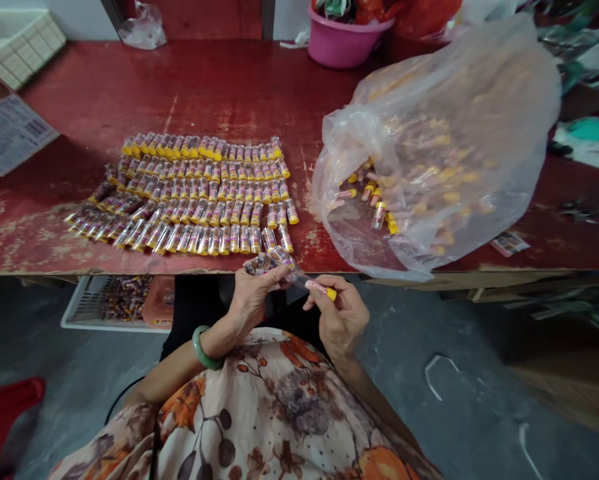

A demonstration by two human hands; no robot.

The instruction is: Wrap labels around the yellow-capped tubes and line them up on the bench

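Observation:
Just off the table's front edge, my left hand (253,291) is closed around a few small clear tubes (266,262) with dark contents. My right hand (343,315) pinches a yellow-ended stick with a pink-and-white label (320,289). Its far end meets the clear mouth of a tube in my left hand; how deep it sits I cannot tell. Above my left hand, several rows of yellow-ended clear tubes (199,210) lie side by side on the red table (219,87). To the right, a large translucent plastic bag (414,257) lies open, full of loose yellow-ended pieces.
A pink basin (346,43) stands at the back. At the left are a printed box (16,127) and a white basket (26,43). Under the table sits a white crate (82,307) of small dark pieces. A red stool (14,407) is at lower left.

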